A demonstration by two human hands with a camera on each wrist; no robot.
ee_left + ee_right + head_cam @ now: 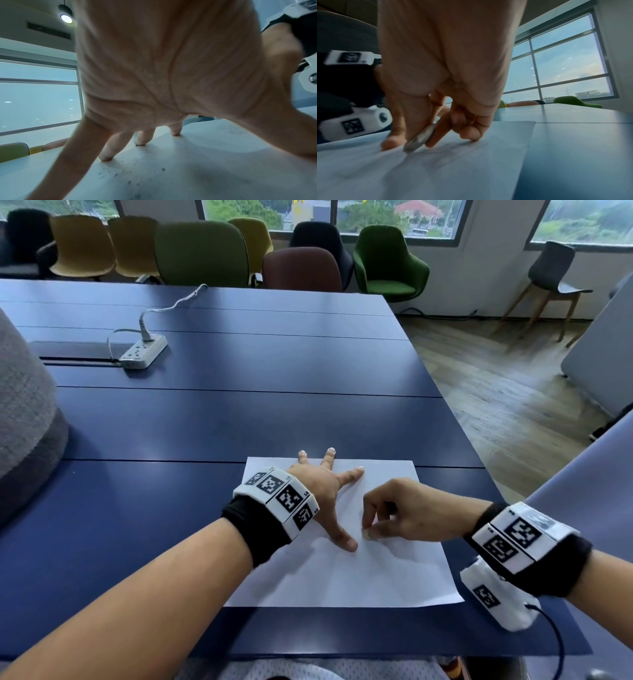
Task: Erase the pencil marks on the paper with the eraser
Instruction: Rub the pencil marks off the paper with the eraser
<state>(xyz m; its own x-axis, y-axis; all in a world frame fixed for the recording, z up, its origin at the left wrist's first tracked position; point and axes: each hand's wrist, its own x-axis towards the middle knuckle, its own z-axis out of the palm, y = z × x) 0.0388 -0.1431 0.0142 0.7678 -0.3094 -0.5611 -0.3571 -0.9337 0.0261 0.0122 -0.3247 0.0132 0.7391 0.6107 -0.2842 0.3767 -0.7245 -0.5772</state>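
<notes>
A white sheet of paper lies on the blue table near its front edge. My left hand rests on the sheet with fingers spread and straight, pressing it flat. My right hand pinches a small greyish eraser between thumb and forefinger, its tip down on the paper just right of my left thumb. In the right wrist view the eraser touches the paper, and faint pencil lines show beside it. Dark eraser crumbs dot the paper beneath my left hand.
A white power strip with its cable lies at the table's far left. A grey fabric object sits at the left edge. Several chairs line the far side. The table's right edge drops to wooden floor.
</notes>
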